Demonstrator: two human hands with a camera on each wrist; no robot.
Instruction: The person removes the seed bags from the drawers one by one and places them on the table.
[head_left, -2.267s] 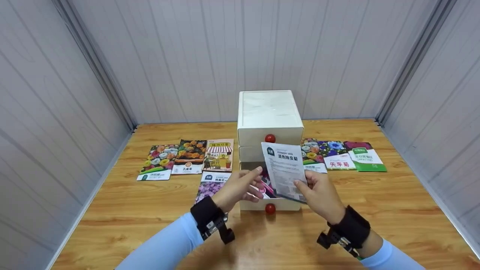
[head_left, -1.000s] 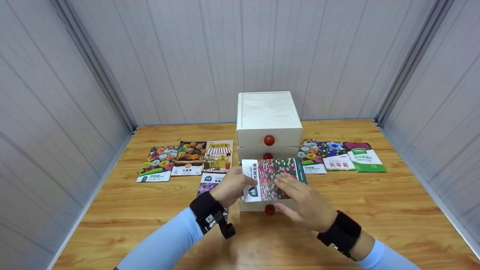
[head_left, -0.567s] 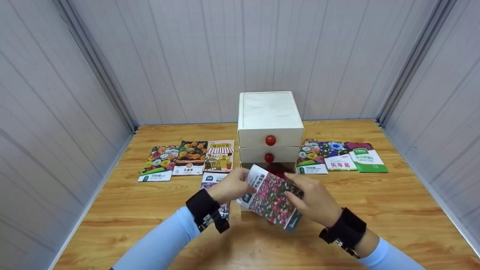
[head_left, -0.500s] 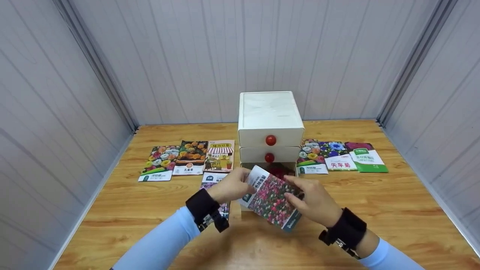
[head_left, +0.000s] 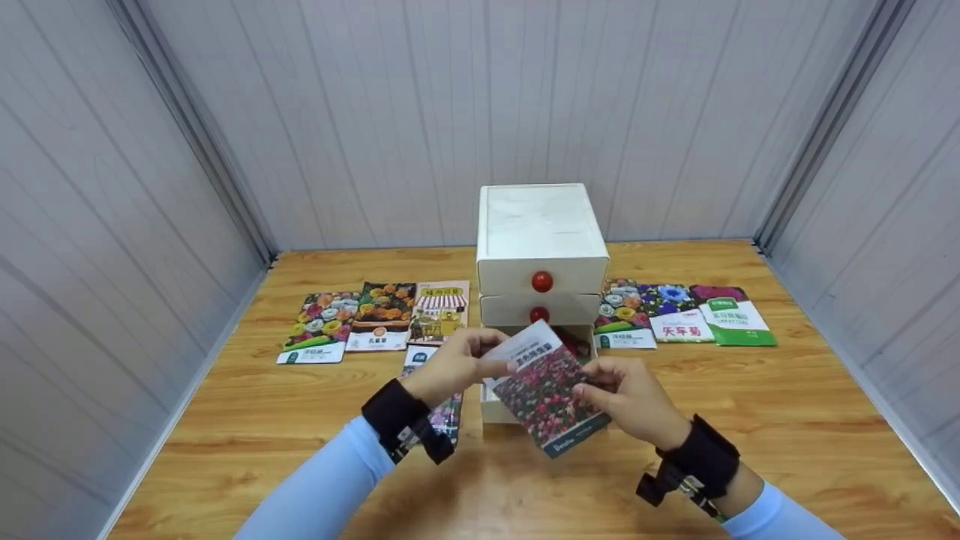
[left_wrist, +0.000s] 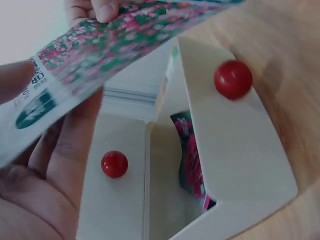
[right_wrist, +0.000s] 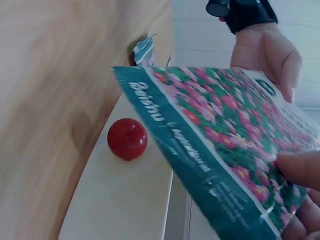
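Observation:
A seed packet [head_left: 551,401] printed with pink and red flowers is held tilted above the pulled-out lowest drawer [left_wrist: 235,150]. At its white upper end, my left hand [head_left: 454,367] pinches it, thumb on the face and fingers beneath. My right hand [head_left: 637,397] pinches the right edge between thumb and fingers. Inside the drawer lies another packet [left_wrist: 191,160] with dark red flowers, partly hidden by the drawer front. In the right wrist view, the held packet's green bottom strip [right_wrist: 185,160] faces the camera, over the drawer's red knob [right_wrist: 127,139].
The white drawer cabinet [head_left: 541,221] stands mid-table, its upper two drawers shut. Left of it lie three seed packets in a row, including a marigold packet [head_left: 381,315], and a purple-flower packet [head_left: 446,420] nearer me. Three more lie right, including a blue-flower packet [head_left: 679,311].
The packet first showed its printed back in my right hand alone; it was turned flower side up, and my left hand took hold too. Since then it has rotated, and my right fingers pinch its edge.

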